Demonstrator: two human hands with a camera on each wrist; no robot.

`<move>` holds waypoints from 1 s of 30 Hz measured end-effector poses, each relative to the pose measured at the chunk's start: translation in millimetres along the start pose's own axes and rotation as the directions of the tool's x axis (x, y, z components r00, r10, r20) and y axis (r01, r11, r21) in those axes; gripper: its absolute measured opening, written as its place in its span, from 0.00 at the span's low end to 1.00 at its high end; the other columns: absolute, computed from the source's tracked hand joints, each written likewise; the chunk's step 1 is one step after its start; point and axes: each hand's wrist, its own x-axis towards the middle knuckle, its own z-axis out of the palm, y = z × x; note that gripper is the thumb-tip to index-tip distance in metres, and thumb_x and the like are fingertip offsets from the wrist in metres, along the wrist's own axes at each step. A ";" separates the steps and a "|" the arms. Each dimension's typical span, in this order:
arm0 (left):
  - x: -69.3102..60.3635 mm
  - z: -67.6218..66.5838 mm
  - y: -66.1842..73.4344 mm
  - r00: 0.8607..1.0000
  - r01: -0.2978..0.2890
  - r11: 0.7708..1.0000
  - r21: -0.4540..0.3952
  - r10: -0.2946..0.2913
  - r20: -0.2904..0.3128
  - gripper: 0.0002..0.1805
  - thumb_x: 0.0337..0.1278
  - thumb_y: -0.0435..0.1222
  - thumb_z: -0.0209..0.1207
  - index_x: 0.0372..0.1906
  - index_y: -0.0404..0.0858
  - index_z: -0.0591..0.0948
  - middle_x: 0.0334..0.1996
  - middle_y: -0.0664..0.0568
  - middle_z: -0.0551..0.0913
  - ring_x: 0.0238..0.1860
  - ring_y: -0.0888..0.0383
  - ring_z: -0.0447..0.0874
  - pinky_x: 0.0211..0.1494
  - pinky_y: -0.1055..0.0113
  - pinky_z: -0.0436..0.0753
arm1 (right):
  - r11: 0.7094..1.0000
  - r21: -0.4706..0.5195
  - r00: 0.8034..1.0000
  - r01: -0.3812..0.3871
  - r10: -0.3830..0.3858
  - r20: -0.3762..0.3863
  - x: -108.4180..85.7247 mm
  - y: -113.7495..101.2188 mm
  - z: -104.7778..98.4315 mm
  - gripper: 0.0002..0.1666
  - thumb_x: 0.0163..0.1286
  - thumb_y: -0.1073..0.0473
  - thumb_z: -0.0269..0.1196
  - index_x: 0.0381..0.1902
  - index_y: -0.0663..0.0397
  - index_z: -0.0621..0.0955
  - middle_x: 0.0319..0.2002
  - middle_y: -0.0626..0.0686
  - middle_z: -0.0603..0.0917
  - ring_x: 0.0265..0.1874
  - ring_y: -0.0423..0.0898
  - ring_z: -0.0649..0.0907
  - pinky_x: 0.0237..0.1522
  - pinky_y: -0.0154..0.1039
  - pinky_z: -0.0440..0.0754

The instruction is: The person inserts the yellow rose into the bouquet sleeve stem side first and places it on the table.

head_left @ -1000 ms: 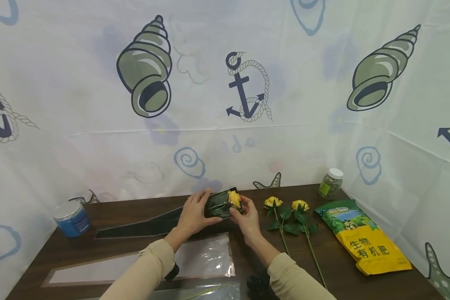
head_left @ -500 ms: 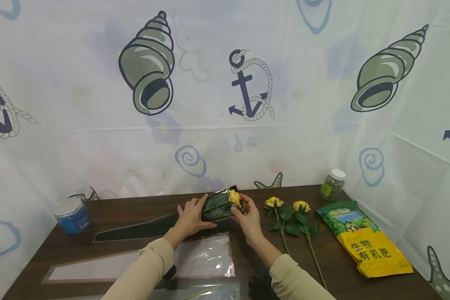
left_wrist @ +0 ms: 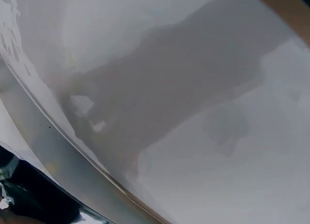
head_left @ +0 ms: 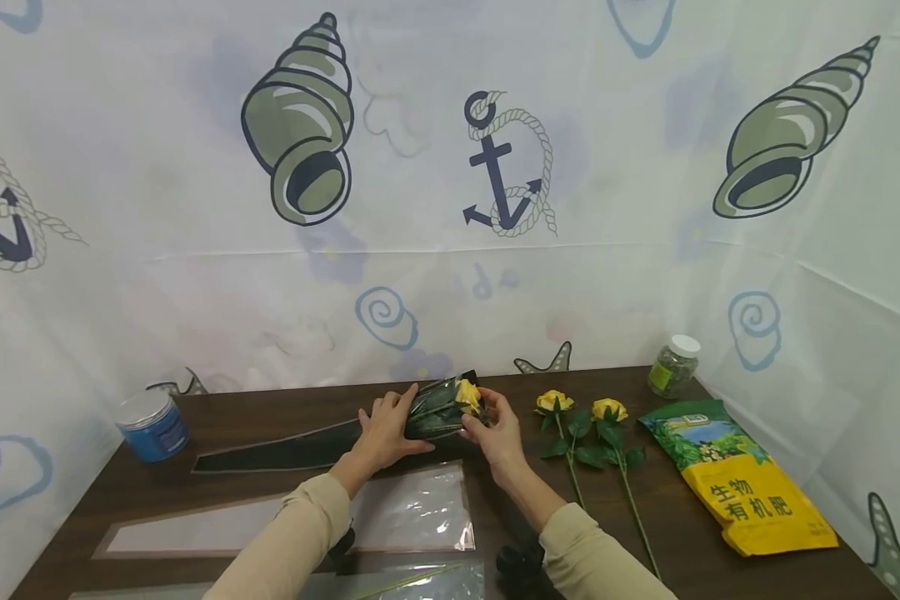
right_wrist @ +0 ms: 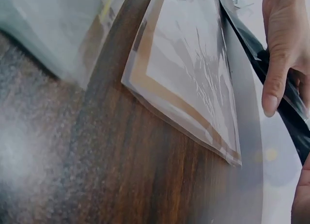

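Observation:
A long, tapering dark flower sleeve (head_left: 300, 450) with a clear front lies across the back of the table. Inside its wide end is a yellow rose (head_left: 467, 395), with green leaves showing through the film. My left hand (head_left: 384, 430) rests on the sleeve below the bloom, fingers spread and thumb held out. At the sleeve's mouth, beside the bloom, my right hand (head_left: 499, 437) holds the edge between thumb and fingers; its exact hold is partly hidden. In the right wrist view, the left thumb (right_wrist: 276, 83) lies straight beside the dark sleeve. Neither hand shows in the left wrist view beyond a blurred corner.
A white flower sleeve (head_left: 412, 512) lies nearer, with another clear sleeve (head_left: 450, 579) holding a stem at the front edge. Two yellow roses (head_left: 553, 402) lie to the right, then a yellow-green fertilizer bag (head_left: 750, 492) and a lidded jar (head_left: 673, 367). A blue tub (head_left: 153, 427) stands left.
The left hand has shifted slightly back along the sleeve, uncovering more of its clear front. The right hand stays at the sleeve's mouth. The head view has tilted slightly.

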 end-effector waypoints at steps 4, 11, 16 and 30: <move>0.2 0.4 -0.7 1.000 0.016 1.000 0.003 -0.016 0.005 0.57 0.31 0.52 0.75 0.71 0.39 0.60 0.56 0.39 0.69 0.58 0.39 0.64 0.59 0.26 0.52 | 1.000 -0.005 1.000 -0.013 0.013 0.010 -0.5 0.8 -1.3 0.31 0.62 0.76 0.58 0.63 0.65 0.66 0.51 0.64 0.70 0.37 0.43 0.78 0.35 0.32 0.83; -0.9 0.7 0.6 1.000 0.007 1.000 0.002 -0.007 -0.030 0.56 0.29 0.50 0.76 0.69 0.37 0.62 0.53 0.39 0.70 0.56 0.39 0.65 0.59 0.26 0.52 | 1.000 -0.004 1.000 -0.007 0.007 0.006 -0.9 2.1 0.0 0.30 0.62 0.76 0.57 0.63 0.67 0.66 0.50 0.64 0.71 0.35 0.42 0.78 0.34 0.29 0.81; 0.9 1.9 4.5 0.998 -0.012 1.000 0.015 0.013 -0.060 0.56 0.30 0.50 0.76 0.70 0.37 0.62 0.51 0.40 0.70 0.55 0.39 0.65 0.58 0.26 0.53 | 1.000 -0.024 0.998 0.014 -0.015 -0.055 0.1 1.1 7.5 0.32 0.60 0.70 0.63 0.60 0.66 0.65 0.49 0.62 0.71 0.33 0.41 0.77 0.30 0.30 0.80; -4.4 3.7 10.1 0.996 -0.031 1.000 -0.003 0.031 -0.087 0.56 0.31 0.52 0.75 0.69 0.37 0.62 0.52 0.40 0.70 0.56 0.39 0.65 0.59 0.26 0.52 | 0.997 -0.046 0.974 0.061 -0.069 -0.215 -0.7 3.2 13.4 0.24 0.59 0.73 0.63 0.54 0.67 0.71 0.47 0.60 0.70 0.29 0.39 0.74 0.23 0.29 0.77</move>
